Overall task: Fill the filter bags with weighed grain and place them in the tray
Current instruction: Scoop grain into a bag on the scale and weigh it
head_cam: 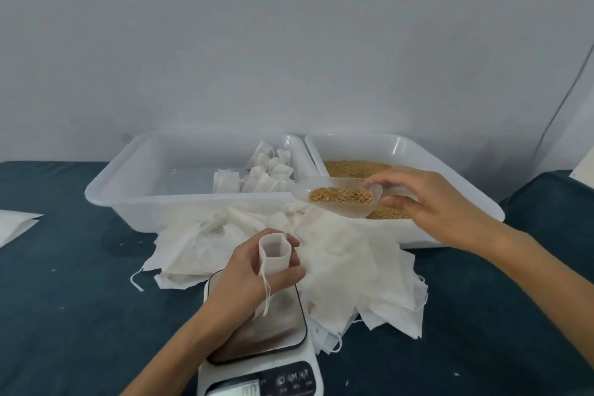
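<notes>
From the head camera, an empty filter bag (274,252) is held upright with its mouth open in the left hand (254,270), the grip curled round it, above the steel platform of a digital kitchen scale (260,341); its drawstring is seen hanging down over the hand. A clear plastic scoop (337,198) loaded with golden grain (340,194) is pinched by its handle end in the right hand (430,206), thumb below and fingers above, and is held roughly level over the front rim of the grain tray, higher than the bag and to its right, apart from it. The grain tray (401,145), white plastic, is seen at the right with a layer of loose grain in it. Touching its left side is a second white tray (128,170), in whose right part a cluster of filled bags (266,175) is gathered. A loose heap of empty filter bags (347,260) is spread on the dark blue desk (64,299) in front of both trays and under the scale's far edge. A white sheet (16,225) is seen at the left edge.
</notes>
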